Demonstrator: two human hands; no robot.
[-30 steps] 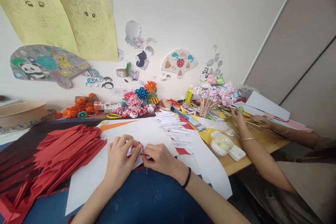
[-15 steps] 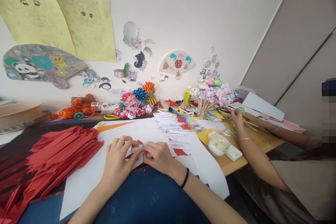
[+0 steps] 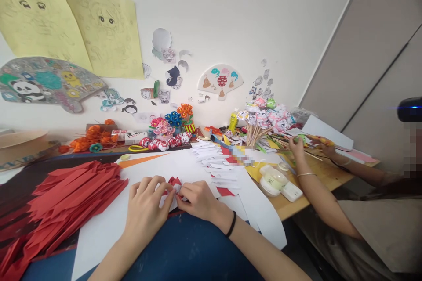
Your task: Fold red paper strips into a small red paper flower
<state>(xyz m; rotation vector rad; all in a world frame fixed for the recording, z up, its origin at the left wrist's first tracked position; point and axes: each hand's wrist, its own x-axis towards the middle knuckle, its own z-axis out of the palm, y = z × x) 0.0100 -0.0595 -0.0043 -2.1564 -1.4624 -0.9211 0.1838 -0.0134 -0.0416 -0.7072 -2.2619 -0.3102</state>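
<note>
Between my fingertips is a small red-and-white folded paper flower (image 3: pixel 175 181), partly hidden by the fingers. My left hand (image 3: pixel 147 202) pinches it from the left with thumb and forefinger. From the other side my right hand (image 3: pixel 198 199), a black band at its wrist, closes its fingers on the flower's lower right. Both hands are over the near part of a large white sheet (image 3: pixel 108 210). Folded white paper strips (image 3: pixel 214 156) lie just beyond my right hand. A big heap of folded red paper strips (image 3: pixel 72 202) spreads to the left.
Finished paper flowers (image 3: pixel 165 142) line the wall side, beside a bunch on sticks (image 3: pixel 260 118). A glue jar (image 3: pixel 273 181) and a white box (image 3: pixel 290 191) stand to the right. There a co-worker's hand (image 3: pixel 296 147) holds something green.
More of the flower's red part now shows above my fingers. My hands stay close together with slight finger shifts. The co-worker's far hand now holds a yellow-orange tool at the green piece.
</note>
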